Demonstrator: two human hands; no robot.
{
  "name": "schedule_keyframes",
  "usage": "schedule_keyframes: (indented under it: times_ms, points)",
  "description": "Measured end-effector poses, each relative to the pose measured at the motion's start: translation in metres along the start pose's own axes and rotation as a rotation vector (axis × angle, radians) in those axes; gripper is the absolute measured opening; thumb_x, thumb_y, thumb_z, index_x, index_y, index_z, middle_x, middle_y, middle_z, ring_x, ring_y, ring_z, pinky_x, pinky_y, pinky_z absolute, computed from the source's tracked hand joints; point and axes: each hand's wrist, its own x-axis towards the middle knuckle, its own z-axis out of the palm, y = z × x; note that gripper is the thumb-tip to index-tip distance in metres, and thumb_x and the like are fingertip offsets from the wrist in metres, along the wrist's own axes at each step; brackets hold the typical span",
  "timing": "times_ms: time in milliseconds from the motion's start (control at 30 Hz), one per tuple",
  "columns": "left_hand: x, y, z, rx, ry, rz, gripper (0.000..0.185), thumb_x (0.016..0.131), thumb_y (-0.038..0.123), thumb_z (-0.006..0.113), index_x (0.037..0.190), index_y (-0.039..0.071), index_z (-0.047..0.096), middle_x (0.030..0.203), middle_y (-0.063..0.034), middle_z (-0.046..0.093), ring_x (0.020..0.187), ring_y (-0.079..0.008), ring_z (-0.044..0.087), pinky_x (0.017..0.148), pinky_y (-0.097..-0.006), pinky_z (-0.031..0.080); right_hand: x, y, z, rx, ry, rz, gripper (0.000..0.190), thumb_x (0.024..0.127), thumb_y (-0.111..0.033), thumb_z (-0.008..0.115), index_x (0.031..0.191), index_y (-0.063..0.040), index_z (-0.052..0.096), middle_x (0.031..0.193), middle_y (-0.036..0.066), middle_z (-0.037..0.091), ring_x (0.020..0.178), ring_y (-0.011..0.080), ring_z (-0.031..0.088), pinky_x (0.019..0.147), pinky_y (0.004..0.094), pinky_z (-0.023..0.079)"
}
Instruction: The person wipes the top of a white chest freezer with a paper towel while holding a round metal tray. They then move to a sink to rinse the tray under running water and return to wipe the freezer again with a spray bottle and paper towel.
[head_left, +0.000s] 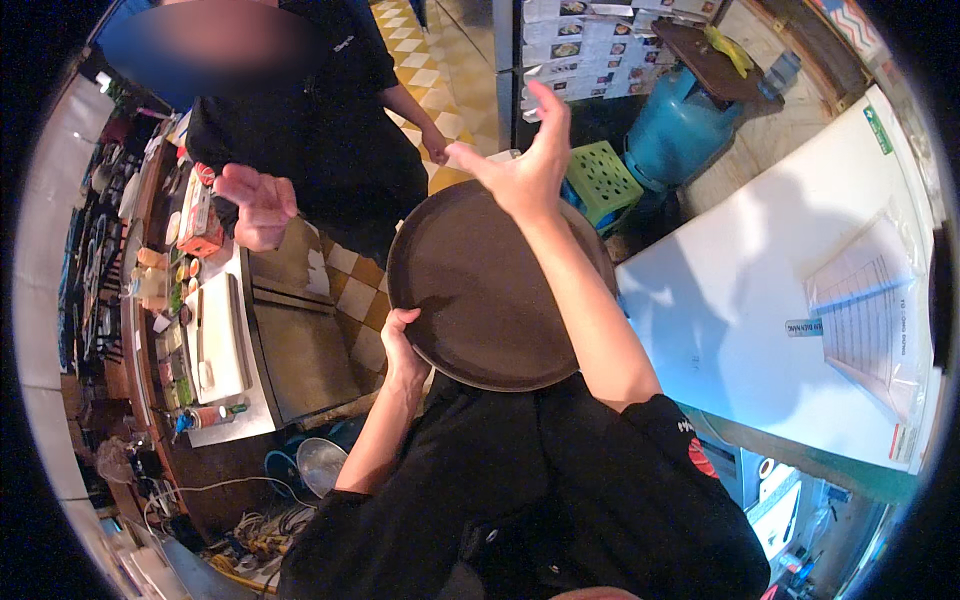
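Observation:
A round dark brown serving tray (480, 292) is in front of my body, its raised rim facing up and its surface bare. My left hand (403, 345) grips the tray's near left edge, the thumb over the rim and the fingers hidden beneath. Above the tray's far right part, my right hand (529, 161) is raised with thumb and fingers spread apart, holding nothing. My right forearm crosses over the tray and hides some of its right side.
Facing me stands a person in black (307, 142), one hand (259, 206) raised. At left, a counter carries a white cutting board (221, 337) with a knife. A white chest freezer (720, 315) flanks my right. Beyond are a green plastic stool (604, 180) and a blue gas cylinder (679, 131).

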Motion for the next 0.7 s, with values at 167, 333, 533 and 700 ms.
schedule_keyframes:
  times_ms: [167,333,533,700]
  points:
    - [0.004,0.005,-0.008,-0.014,0.064,-0.009,0.048,0.072,0.023,0.056,0.114,0.001,0.058,0.113,-0.0156,0.062,0.103,-0.0352,0.057,0.095,-0.0453,0.043,0.033,0.033,-0.041,-0.160,0.071,-0.087,0.094,0.051,-0.028,0.094,0.125,0.001,0.045,0.120,0.019,0.053,0.112,0.0344,0.052,0.098,0.0424,0.042]
    - [0.017,-0.001,-0.016,0.007,0.099,0.052,0.038,0.072,0.024,0.060,0.105,0.005,0.059,0.102,-0.0115,0.062,0.094,-0.0309,0.057,0.084,-0.0434,0.047,0.063,0.101,-0.108,-0.532,0.052,-0.207,0.089,0.053,-0.028,0.092,0.124,0.000,0.046,0.121,0.018,0.052,0.114,0.0364,0.051,0.098,0.0440,0.042]
    - [0.038,-0.007,-0.013,-0.041,-0.020,-0.028,0.050,0.074,0.025,0.054,0.119,0.003,0.055,0.116,-0.0128,0.060,0.106,-0.0336,0.056,0.093,-0.0445,0.045,0.111,0.106,-0.210,-0.803,0.009,-0.354,0.087,0.055,-0.025,0.092,0.126,-0.004,0.045,0.125,0.015,0.052,0.115,0.0342,0.052,0.098,0.0419,0.044]
    - [0.075,-0.015,-0.014,0.080,-0.088,-0.098,0.050,0.075,0.026,0.056,0.119,0.003,0.055,0.117,-0.0138,0.059,0.105,-0.0335,0.056,0.092,-0.0445,0.045,0.122,0.080,-0.230,-0.868,-0.053,-0.359,0.083,0.059,-0.024,0.091,0.126,-0.003,0.045,0.124,0.015,0.052,0.115,0.0330,0.052,0.098,0.0408,0.044]
